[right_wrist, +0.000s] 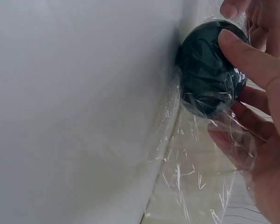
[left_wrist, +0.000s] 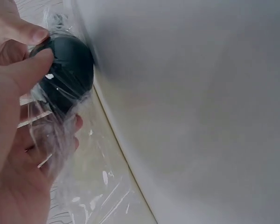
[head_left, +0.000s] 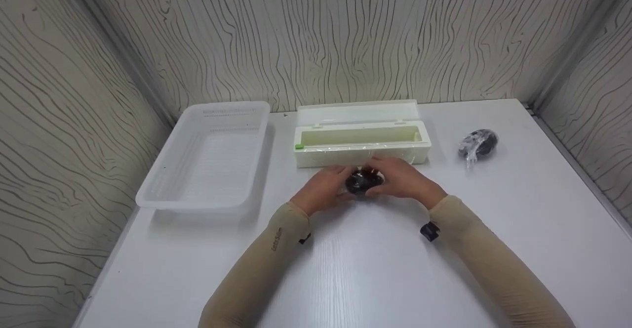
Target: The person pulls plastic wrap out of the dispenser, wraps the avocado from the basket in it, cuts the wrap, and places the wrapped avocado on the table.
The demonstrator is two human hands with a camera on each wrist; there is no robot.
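Note:
Just in front of the white cling film box point(head_left: 358, 157), a smooth, dark green rounded object point(head_left: 363, 184) sits between both hands. Clear cling film point(right_wrist: 189, 179) is drawn around it and trails down over the pale box front in the right wrist view. My left hand point(head_left: 322, 188) holds its left side, with the thumb point(left_wrist: 30, 70) on the dark surface and other fingers behind the film. From the right, my right hand point(head_left: 402, 180) grips it, its thumb point(right_wrist: 247, 53) laid on top and the remaining fingers curled behind, partly hidden by film.
The box's lid point(head_left: 358, 114) is raised at the back, and a green slider point(head_left: 299, 146) sits at its front left. To the left stands a white plastic basket point(head_left: 244, 202). A dark object wrapped in film point(head_left: 479, 144) lies on the white table point(head_left: 345, 268) at right.

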